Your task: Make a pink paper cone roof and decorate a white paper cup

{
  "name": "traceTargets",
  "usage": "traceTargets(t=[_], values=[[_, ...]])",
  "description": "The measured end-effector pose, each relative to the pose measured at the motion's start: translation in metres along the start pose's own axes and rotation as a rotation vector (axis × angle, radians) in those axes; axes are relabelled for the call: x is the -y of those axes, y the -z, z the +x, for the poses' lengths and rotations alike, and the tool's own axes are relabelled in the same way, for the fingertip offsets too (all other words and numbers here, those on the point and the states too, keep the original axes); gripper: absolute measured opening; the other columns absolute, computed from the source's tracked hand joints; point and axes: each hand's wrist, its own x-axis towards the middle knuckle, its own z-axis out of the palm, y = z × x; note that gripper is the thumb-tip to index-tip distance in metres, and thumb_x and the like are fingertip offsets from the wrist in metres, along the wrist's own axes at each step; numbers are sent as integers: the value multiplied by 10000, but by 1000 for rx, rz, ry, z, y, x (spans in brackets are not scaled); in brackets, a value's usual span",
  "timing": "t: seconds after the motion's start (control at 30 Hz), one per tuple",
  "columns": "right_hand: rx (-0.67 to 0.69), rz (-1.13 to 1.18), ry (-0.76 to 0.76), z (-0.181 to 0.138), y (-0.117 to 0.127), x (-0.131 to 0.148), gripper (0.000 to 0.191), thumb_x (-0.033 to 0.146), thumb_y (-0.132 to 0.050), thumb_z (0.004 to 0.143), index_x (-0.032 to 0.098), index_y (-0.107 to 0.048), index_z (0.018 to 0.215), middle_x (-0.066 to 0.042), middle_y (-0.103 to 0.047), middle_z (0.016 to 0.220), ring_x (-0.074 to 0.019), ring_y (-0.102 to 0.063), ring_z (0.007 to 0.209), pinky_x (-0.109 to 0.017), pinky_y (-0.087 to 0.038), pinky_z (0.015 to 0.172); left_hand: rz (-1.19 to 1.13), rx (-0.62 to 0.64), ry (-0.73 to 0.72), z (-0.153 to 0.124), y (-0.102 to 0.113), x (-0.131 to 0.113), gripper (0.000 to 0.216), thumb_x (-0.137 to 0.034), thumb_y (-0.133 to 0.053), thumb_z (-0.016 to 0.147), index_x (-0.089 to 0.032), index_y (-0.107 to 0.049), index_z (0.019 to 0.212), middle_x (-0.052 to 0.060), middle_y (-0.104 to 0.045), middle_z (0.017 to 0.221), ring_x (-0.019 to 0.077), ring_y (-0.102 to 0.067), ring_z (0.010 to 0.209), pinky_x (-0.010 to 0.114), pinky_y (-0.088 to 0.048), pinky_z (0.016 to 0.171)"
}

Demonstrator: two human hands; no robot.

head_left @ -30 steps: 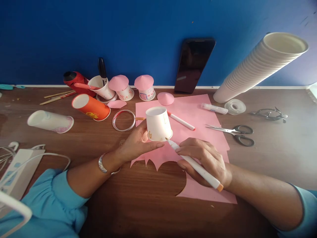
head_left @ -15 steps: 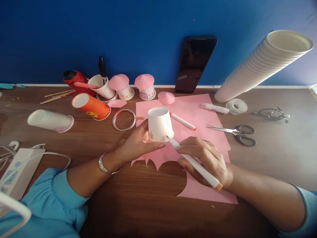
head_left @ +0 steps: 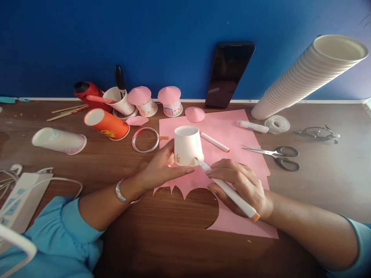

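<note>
My left hand (head_left: 166, 162) is closed round the lower left of a short white paper cup (head_left: 188, 144), thumb along its lower edge. Small yellow-brown marks show on the cup's side. In my right hand (head_left: 242, 185) is a white marker (head_left: 232, 195) with an orange end, and its tip meets the cup's side near the lower right rim. Beneath both hands lies a cut sheet of pink paper (head_left: 232, 127). A second white marker (head_left: 215, 141) with red ends rests on that sheet, behind the cup. A pink paper cone (head_left: 194, 114) sits at the sheet's back edge.
Two decorated cups with pink cone tops (head_left: 169, 95) stand by the blue wall. An orange cup (head_left: 106, 125) and tape ring (head_left: 145, 139) lie left. Scissors (head_left: 278, 153), clear tape (head_left: 277, 124), a phone (head_left: 230, 75) and a tall cup stack (head_left: 307, 79) are right.
The cup has shifted very slightly to the right in my left hand. The marker tip stays at its lower right side; little else differs.
</note>
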Motion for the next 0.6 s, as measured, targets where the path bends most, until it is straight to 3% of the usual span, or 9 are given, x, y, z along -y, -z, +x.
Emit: traceTargets(t=[0.3,0.6], values=[[-3,2,3,2,1,1,172,182,-578,1000,154,-572,1170,-68,-686,878,-181,-705,786,-300,-595,643,31,1,-10,1,0,-1,578,-320,-899,716,-232,-599,1202,102,-689,1187,349,-625,1193,470,-559,934],[8,-4,-9,0,0,0,188,179,-593,984,160,-581,1171,-65,-688,881,-188,-708,785,-303,-589,643,59,-22,25,1,-2,-5,570,-349,-899,714,-210,-590,1172,82,-676,1127,307,-646,1128,442,-573,911]])
